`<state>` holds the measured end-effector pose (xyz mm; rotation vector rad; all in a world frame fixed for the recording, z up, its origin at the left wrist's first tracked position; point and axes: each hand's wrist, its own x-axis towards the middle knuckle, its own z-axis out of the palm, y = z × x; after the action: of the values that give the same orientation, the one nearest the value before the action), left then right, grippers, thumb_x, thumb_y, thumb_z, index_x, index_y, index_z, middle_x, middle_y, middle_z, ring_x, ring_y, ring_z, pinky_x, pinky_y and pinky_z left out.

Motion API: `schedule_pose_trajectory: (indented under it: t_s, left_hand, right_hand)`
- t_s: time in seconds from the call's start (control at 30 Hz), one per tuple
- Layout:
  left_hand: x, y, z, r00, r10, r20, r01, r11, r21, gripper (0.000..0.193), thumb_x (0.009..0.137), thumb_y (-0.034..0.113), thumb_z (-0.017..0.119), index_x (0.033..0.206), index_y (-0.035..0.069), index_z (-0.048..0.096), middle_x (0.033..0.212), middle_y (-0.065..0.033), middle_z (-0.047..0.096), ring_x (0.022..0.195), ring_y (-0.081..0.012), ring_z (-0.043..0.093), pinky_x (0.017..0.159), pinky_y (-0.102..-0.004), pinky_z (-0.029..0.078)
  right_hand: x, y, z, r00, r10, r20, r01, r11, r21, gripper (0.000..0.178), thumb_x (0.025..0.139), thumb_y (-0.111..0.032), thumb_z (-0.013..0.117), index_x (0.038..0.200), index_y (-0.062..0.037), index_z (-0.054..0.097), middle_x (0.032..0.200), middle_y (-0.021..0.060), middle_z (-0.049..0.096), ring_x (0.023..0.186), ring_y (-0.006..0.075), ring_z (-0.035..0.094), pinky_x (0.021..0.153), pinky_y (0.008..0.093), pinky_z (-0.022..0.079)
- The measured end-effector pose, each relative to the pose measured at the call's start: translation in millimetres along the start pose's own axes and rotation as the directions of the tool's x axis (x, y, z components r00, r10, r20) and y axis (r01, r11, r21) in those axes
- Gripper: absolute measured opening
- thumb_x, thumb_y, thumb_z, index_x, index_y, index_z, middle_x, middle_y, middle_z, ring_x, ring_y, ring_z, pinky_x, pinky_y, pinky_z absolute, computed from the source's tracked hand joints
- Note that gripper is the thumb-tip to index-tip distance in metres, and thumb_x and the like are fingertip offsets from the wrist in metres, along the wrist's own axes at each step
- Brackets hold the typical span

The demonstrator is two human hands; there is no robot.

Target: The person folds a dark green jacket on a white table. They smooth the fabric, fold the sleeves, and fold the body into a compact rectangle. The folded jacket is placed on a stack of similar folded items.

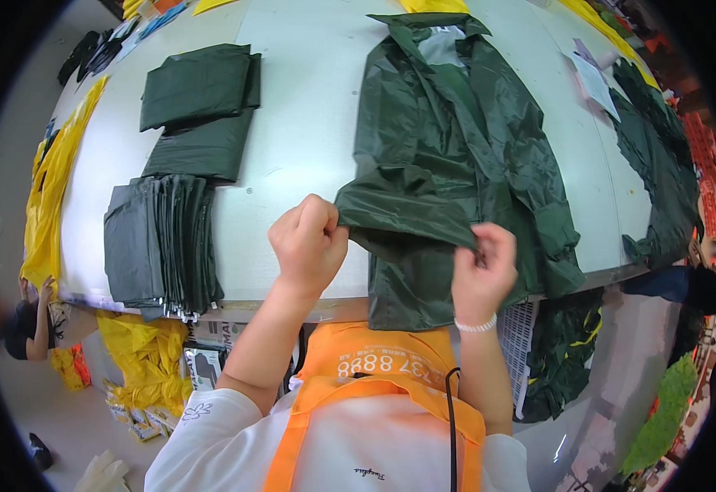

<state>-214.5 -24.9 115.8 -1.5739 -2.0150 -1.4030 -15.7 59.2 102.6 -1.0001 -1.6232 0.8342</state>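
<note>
Head view: left hand (307, 243) and right hand (483, 271) both pinch the folded-up hem of a dark green raincoat (456, 156) spread on the white worktop (309, 123). Stack of grey pouches (159, 244) left, folded green pieces (200, 86) behind. White crate (519, 336) under the worktop edge, contents unclear.

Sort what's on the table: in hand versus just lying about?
In hand:
- dark green shiny raincoat, spread flat, sleeve fold pinched by left hand and right hand

Lying about:
- folded dark green garments
- stack of grey flat pouches
- yellow raincoat fabric over the table's left edge
- white paper sheet
</note>
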Motion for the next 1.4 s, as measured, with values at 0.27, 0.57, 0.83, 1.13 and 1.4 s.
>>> schedule_pose_trajectory:
  t_s: [0.27,0.57,0.83,1.13,1.4]
  left_hand:
    - [-13.4,29.7,12.1,0.552,-0.578,0.602,0.752,0.033,-0.658,0.037,0.097,0.022,0.043,0.124,-0.002,0.049,0.090,-0.0036,0.062,0.074,-0.0076,0.055,0.064,-0.0252,0.047]
    - [-2.9,10.6,1.5,0.691,-0.604,0.398,0.723,0.573,-0.387,0.035,0.072,-0.012,0.065,0.101,0.000,0.051,0.086,-0.0046,0.061,0.062,-0.0087,0.056,0.051,-0.0213,0.046]
    - [-0.1,33.8,-5.0,0.988,-0.103,0.117,0.131,0.956,-0.264,0.050,0.055,-0.007,0.070,0.103,0.004,0.061,0.099,-0.0108,0.058,0.089,-0.0292,0.056,0.075,-0.0382,0.047]
    - [6.4,31.0,-4.0,0.953,0.300,0.034,-0.282,0.925,-0.256,0.033,0.049,-0.006,0.078,0.076,0.004,0.062,0.073,-0.0070,0.062,0.062,-0.0229,0.056,0.057,-0.0300,0.045]
    - [0.9,27.8,-2.2,0.963,0.269,0.035,-0.251,0.932,-0.263,0.034,0.047,0.001,0.079,0.073,0.007,0.058,0.073,-0.0048,0.060,0.062,-0.0228,0.055,0.054,-0.0311,0.043]
  right_hand:
    - [5.5,-16.5,-5.4,0.963,0.168,0.210,-0.234,0.907,0.349,0.024,0.092,-0.009,0.059,0.112,-0.0015,0.047,0.098,0.0027,0.054,0.082,0.0053,0.050,0.074,0.0176,0.041]
    - [3.1,-25.4,-11.2,0.972,0.191,0.137,-0.214,0.961,0.177,0.025,0.078,0.011,0.059,0.098,-0.0033,0.051,0.078,-0.0030,0.052,0.065,0.0008,0.046,0.056,0.0149,0.035]
    - [-16.5,-33.4,-21.3,0.936,0.261,0.236,-0.293,0.949,0.113,0.019,0.078,0.011,0.055,0.091,-0.0024,0.054,0.073,-0.0064,0.048,0.060,-0.0023,0.038,0.054,0.0138,0.030]
    - [-13.5,-42.2,-45.2,0.845,0.248,0.474,-0.235,0.968,-0.088,0.028,0.089,-0.004,0.057,0.111,0.0017,0.041,0.075,0.0071,0.051,0.065,0.0126,0.047,0.059,0.0253,0.039]
    - [4.1,-64.9,-48.9,0.917,0.181,0.356,-0.101,0.968,-0.231,0.014,0.089,-0.004,0.061,0.099,0.0012,0.055,0.093,0.0111,0.056,0.078,0.0191,0.059,0.069,0.0269,0.048]
